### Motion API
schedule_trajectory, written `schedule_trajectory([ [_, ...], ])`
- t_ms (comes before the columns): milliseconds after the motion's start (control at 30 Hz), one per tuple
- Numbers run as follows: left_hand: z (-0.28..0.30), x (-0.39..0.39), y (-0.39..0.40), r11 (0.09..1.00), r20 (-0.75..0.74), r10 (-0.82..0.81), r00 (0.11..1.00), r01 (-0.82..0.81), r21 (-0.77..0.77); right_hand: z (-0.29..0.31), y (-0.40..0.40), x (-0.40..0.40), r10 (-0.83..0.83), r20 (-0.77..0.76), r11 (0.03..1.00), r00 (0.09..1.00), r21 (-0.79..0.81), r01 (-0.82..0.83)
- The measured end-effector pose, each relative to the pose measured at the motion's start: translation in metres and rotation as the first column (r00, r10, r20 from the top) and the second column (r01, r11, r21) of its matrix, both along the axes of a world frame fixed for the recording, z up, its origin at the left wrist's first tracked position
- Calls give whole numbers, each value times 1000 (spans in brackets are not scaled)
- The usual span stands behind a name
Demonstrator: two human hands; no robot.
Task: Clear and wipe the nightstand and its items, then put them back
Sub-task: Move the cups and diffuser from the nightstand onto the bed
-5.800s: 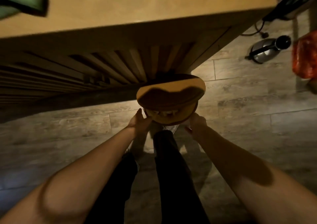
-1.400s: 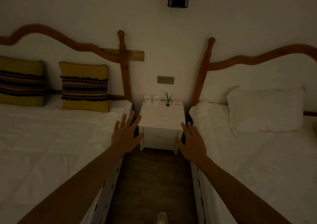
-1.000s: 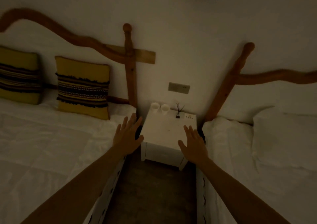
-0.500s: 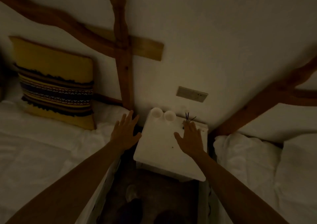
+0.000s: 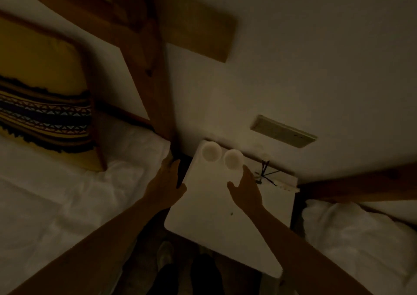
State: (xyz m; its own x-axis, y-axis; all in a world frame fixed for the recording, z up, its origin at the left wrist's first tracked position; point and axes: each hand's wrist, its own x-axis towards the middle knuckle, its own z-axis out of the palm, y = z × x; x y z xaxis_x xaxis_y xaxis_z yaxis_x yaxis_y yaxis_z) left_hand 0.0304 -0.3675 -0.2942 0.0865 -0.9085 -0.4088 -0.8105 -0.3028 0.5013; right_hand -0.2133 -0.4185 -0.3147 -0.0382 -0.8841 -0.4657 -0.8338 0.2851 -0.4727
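White nightstand (image 5: 216, 209) | both hands' fingers released | reed diffuser (image 5: 266, 172) (blurred, partly hidden)

White nightstand (image 5: 209, 213), square top, set between two beds. On it at the back left: two white cups (image 5: 211, 151), (image 5: 233, 158), side by side. Back right: reed diffuser (image 5: 262, 173) with dark sticks. Small dark speck (image 5: 232, 214) mid-top.

No readable text, label or number anywhere; too dim, blurred.
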Motion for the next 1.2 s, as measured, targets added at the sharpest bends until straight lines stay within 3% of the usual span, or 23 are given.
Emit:
schedule_trajectory([
  [200, -58, -24, -51, 999, 15, -2, 1000, 3, -47, -62, -58, -10, 41, -8, 993, 999, -111, -42],
  [400, -109, -55, -89, 998, -32, -23, 999, 21, -61, -111, -88, -17, 166, 17, 984, 986, -72, -164],
  [567, -131, -67, -113, 995, -18, -76, 997, 75, -71, -128, -90, -16, 115, 68, 979, 991, -180, -101],
  [800, -136, -61, -147, 994, 18, -104, 994, 103, 42, -122, -93, -9, 116, 109, 972, 987, -218, -91],
  [900, -129, -48, -132, 1000, -20, -22, 1000, 23, 11, -108, -88, 3, 159, 157, 964, 975, -236, -119],
  [1033, -114, -6, -88, 989, -31, 146, 989, -146, -19, -87, -75, 42, 328, 145, 930, 934, -221, -292],
  [1200, -85, 80, -7, 916, -51, 398, 916, -400, -29, -65, -48, 133, 518, 170, 850, 839, -211, -482],
])
